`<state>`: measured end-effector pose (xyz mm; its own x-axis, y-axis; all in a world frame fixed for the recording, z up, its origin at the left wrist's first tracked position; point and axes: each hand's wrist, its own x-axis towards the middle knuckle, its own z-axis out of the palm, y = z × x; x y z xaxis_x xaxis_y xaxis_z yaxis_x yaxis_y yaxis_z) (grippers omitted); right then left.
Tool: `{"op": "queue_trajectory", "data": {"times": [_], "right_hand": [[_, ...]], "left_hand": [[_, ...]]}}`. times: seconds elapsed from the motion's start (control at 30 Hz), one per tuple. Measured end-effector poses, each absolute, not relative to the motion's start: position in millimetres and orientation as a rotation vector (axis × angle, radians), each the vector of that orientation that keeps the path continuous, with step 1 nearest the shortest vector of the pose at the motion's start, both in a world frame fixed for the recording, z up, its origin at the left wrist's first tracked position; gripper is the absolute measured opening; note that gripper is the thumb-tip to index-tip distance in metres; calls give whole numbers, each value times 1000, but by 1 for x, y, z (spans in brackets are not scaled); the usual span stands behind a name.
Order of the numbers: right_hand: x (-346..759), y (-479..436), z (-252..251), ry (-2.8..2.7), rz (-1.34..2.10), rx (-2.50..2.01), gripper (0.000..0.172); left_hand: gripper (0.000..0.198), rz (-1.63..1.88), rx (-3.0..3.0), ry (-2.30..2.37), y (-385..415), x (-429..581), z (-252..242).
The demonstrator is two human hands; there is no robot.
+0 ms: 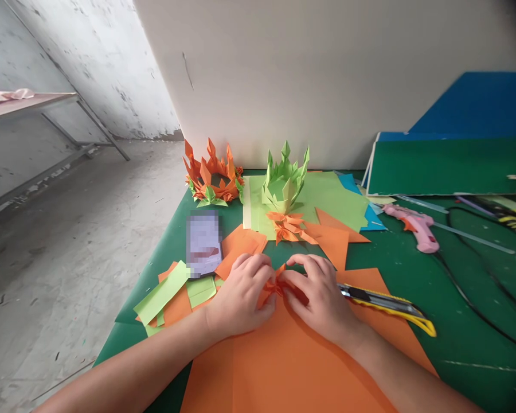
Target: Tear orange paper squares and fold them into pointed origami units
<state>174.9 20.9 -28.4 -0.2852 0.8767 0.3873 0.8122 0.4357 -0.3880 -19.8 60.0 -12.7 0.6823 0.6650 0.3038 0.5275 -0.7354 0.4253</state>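
Head view: your left hand (245, 295) and right hand (318, 295) meet above a large orange sheet (292, 361), thumbs and fingertips of both pinching a small folded orange piece (278, 282). Take that piece as the clock's centre: one pointed tip sticks up toward one o'clock, but your fingers cover too much to tell its long axis. At three, the utility knife (387, 301) lies beside your right hand, metal end toward it. Between two and three sits the pink glue gun (427, 235). A folded orange cluster (286, 226) and green paper crown (288, 195) crowd twelve. The table (477, 344) edge slants from ten to eight; bare tabletop opens toward four. At ten, the phone (204, 235) screen is pixelated, its writing unreadable.
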Motion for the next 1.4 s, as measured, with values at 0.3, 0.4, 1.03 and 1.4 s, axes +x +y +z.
{"op": "queue_trajectory", "data": {"times": [0.3, 0.4, 1.03, 1.4], "right_hand": [[172, 21, -31, -2076, 110, -1399, 9], [171, 20, -32, -2068, 120, -1394, 8], [171, 22, -30, -2107, 229, -1313, 10], [166, 22, -32, -2073, 330, -1312, 19]], "left_hand": [[12, 550, 2609, 1065, 58, -19, -6], [14, 531, 2610, 1079, 58, -19, -5], [15, 490, 2636, 1072, 59, -16, -6], [12, 549, 2477, 1097, 55, -10, -16]]}}
